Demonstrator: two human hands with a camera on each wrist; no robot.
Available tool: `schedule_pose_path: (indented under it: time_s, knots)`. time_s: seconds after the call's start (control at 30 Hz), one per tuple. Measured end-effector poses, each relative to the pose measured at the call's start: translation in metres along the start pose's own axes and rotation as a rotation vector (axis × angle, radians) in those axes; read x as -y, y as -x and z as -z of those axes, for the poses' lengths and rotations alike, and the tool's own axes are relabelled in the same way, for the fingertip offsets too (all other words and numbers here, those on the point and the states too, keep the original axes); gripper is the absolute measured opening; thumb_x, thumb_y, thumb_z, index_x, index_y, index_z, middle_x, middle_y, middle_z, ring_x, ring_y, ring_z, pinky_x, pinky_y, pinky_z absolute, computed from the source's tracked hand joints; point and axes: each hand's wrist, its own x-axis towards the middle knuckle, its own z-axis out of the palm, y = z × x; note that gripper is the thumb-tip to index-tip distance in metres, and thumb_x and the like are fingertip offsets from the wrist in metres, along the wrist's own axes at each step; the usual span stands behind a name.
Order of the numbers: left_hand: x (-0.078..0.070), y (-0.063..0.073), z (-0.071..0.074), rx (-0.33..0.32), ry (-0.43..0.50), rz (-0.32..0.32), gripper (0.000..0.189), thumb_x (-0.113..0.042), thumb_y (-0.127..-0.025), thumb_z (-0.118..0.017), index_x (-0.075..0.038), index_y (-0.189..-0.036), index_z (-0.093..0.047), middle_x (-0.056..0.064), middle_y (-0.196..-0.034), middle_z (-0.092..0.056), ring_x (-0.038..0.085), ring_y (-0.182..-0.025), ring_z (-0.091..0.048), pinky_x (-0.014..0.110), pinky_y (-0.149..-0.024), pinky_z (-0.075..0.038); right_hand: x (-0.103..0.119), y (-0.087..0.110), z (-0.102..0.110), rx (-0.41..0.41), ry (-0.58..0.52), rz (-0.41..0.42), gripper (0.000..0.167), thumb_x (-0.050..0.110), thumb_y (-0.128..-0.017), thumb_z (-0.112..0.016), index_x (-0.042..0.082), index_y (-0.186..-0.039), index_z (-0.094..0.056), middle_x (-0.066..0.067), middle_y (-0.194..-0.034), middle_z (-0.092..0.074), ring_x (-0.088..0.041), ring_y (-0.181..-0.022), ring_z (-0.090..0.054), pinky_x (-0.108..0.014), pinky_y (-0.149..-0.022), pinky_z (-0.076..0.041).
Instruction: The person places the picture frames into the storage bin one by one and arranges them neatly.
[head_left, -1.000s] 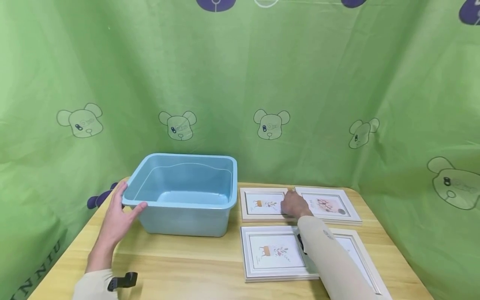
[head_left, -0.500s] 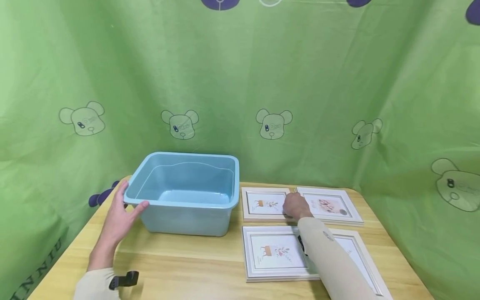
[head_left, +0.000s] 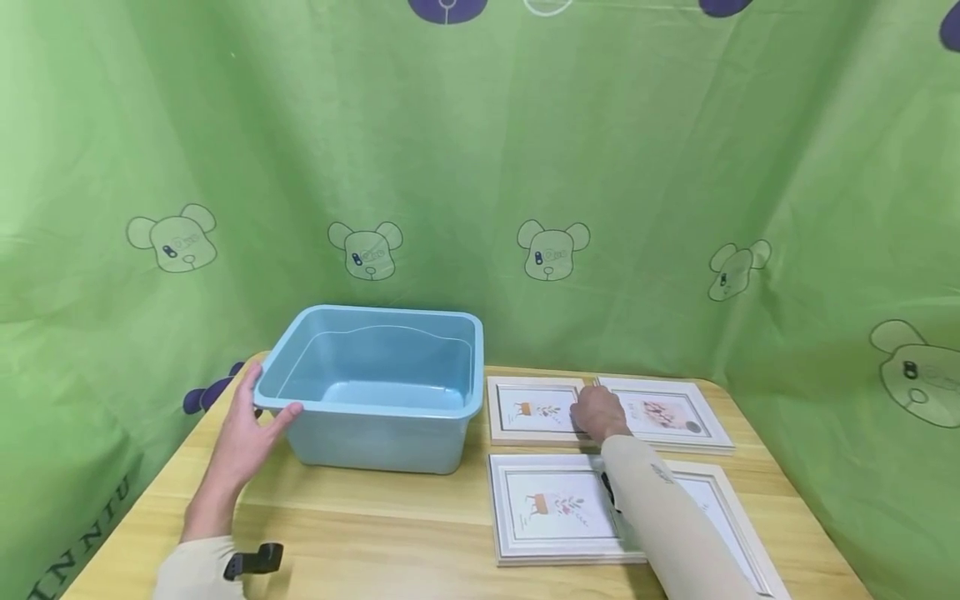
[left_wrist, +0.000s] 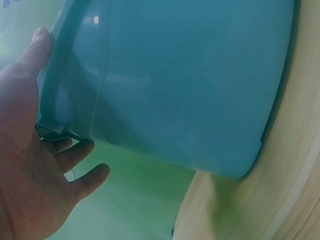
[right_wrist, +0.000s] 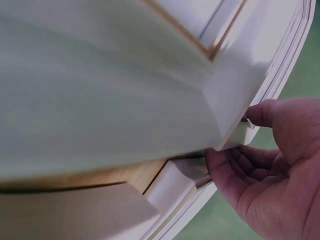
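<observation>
A light-blue plastic tub stands at the back left of the wooden table. My left hand holds its front-left corner, thumb on the front rim and fingers round the left side. In the left wrist view the tub wall fills the middle, with the fingers bent at the corner. At the back, my right hand pinches the right edge of a white picture frame with an orange-vase print. The right wrist view shows the thumb at that frame's edge; the other fingers reach beneath, partly hidden.
Another white frame with a pink print lies right behind the hand. Two more frames lie in front, one with a vase print and one partly covered by the right sleeve. A green curtain surrounds the table's back and sides.
Only the head view has shifted slightly, so everything sits a little farther right in it. Both hands keep the same holds.
</observation>
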Motion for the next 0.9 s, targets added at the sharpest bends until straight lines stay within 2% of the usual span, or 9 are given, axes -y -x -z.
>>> schedule_pose_path:
  time_s: [0.17,0.23,0.37,0.5,0.67,0.9]
  knots:
    - [0.0,0.0,0.0,0.007,0.009,0.006,0.1,-0.044,-0.09,-0.065,-0.014,-0.157,0.003,0.017,-0.163,0.002,0.052,-0.143,-0.017,0.071,-0.112,-0.019,-0.002,0.001,0.004,-0.002,-0.008,0.008,0.031,0.021,-0.09,-0.056,0.009,-0.062,-0.053,-0.013,-0.072,-0.063,-0.026,-0.065,-0.059,-0.043,-0.063,-0.056]
    - [0.0,0.0,0.0,0.005,0.01,0.007,0.1,-0.044,-0.091,-0.065,-0.013,-0.157,0.003,0.017,-0.163,0.002,0.051,-0.144,-0.015,0.071,-0.112,-0.018,-0.002,0.001,0.007,-0.005,-0.008,-0.002,0.03,0.023,-0.091,-0.056,0.007,-0.066,-0.055,-0.014,-0.074,-0.063,-0.028,-0.066,-0.06,-0.043,-0.062,-0.056]
    - [0.0,0.0,0.0,0.001,0.008,0.013,0.099,-0.044,-0.091,-0.065,-0.014,-0.157,0.003,0.016,-0.163,0.003,0.049,-0.146,-0.011,0.072,-0.113,-0.015,-0.003,0.0,0.012,-0.025,-0.022,-0.053,0.031,0.027,-0.091,-0.056,-0.003,-0.088,-0.058,-0.022,-0.083,-0.065,-0.036,-0.074,-0.064,-0.048,-0.064,-0.056]
    - [0.0,0.0,0.0,0.001,0.012,0.014,0.1,-0.044,-0.09,-0.065,-0.015,-0.157,0.003,0.014,-0.164,0.004,0.048,-0.147,-0.007,0.073,-0.113,-0.011,-0.006,-0.001,0.017,-0.02,-0.039,-0.082,0.049,0.031,-0.092,-0.055,-0.013,-0.113,-0.049,-0.032,-0.098,-0.063,-0.044,-0.086,-0.064,-0.053,-0.073,-0.056]
    - [0.001,0.0,0.0,-0.004,0.004,0.012,0.1,-0.044,-0.09,-0.065,-0.016,-0.157,0.004,0.015,-0.163,0.004,0.048,-0.147,-0.007,0.072,-0.113,-0.012,-0.008,0.0,0.024,-0.026,-0.086,-0.07,0.054,0.031,-0.092,-0.055,-0.011,-0.124,-0.044,-0.037,-0.112,-0.059,-0.05,-0.099,-0.061,-0.056,-0.082,-0.053]
    - [0.002,0.0,0.0,0.0,0.0,0.012,0.099,-0.045,-0.09,-0.065,-0.014,-0.157,0.002,0.012,-0.164,0.006,0.048,-0.147,-0.005,0.074,-0.112,-0.011,-0.01,0.004,0.039,-0.01,-0.243,-0.031,0.062,0.029,-0.091,-0.058,-0.004,-0.139,-0.037,-0.035,-0.129,-0.052,-0.051,-0.116,-0.052,-0.058,-0.099,-0.046]
